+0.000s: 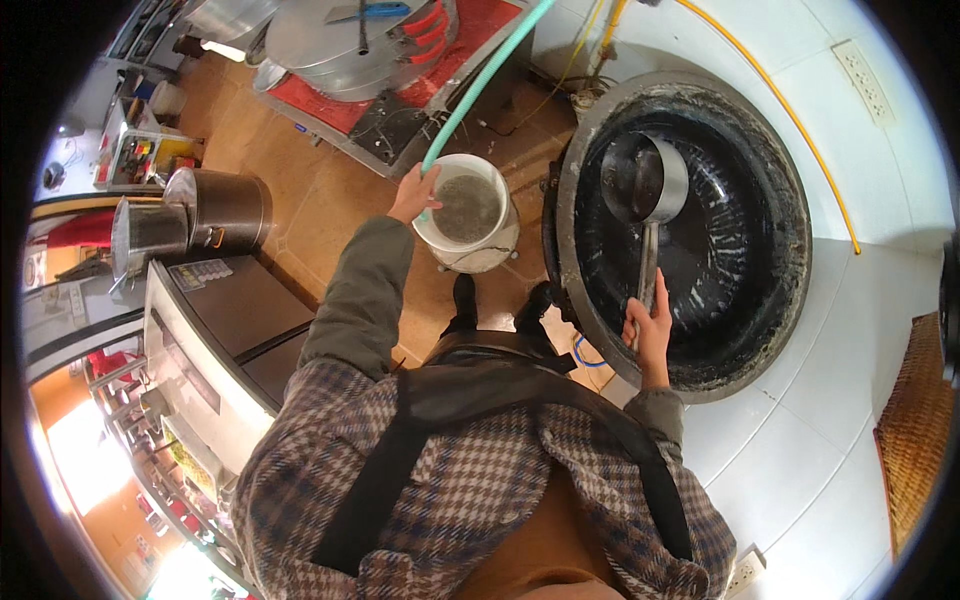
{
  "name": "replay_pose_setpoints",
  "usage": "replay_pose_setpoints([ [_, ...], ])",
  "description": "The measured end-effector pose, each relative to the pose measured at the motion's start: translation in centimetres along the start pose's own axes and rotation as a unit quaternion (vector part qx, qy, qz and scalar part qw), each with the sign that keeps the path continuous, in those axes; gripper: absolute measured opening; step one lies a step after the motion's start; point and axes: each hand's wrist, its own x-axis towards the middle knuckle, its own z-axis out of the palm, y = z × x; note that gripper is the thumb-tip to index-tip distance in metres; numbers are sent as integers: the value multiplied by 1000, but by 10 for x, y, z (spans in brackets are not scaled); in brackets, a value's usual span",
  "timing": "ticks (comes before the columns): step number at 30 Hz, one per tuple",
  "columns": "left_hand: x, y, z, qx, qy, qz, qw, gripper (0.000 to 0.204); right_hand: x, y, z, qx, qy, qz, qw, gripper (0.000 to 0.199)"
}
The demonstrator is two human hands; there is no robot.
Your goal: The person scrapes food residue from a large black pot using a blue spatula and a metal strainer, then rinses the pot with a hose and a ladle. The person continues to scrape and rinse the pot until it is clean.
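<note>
My right hand (650, 325) is closed round the handle of a large metal ladle (672, 185). The ladle's deep bowl is over a big, dark, round cooking pot (790, 215) with a thick grey rim, set on my right. My left hand (412, 194) grips a light green hose (470, 95) at the left rim of a white bucket (425, 238). Cloudy greyish water (466, 208) stands in that bucket, and the hose's lower end is partly hidden by my fingers.
Ahead, a large metal pot (320, 50) stands on a red-topped stove (350, 115). Steel pots (235, 205) and a white appliance with a dark top (235, 290) are to my left. A woven mat (915, 440) and a yellow hose (790, 100) lie along the white tiled wall.
</note>
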Motion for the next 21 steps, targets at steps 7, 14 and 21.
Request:
replay_pose_setpoints([
  [7,0,4,1,1,2,-3,1000,40,-21,-25,58,-266,-91,-125,951,70],
  [14,-1,6,1,36,13,15,999,36,-9,-8,71,-513,-122,-198,827,64],
  [21,-60,65,26,-90,38,99,990,30,-9,-21,16,-290,-63,-221,929,64],
])
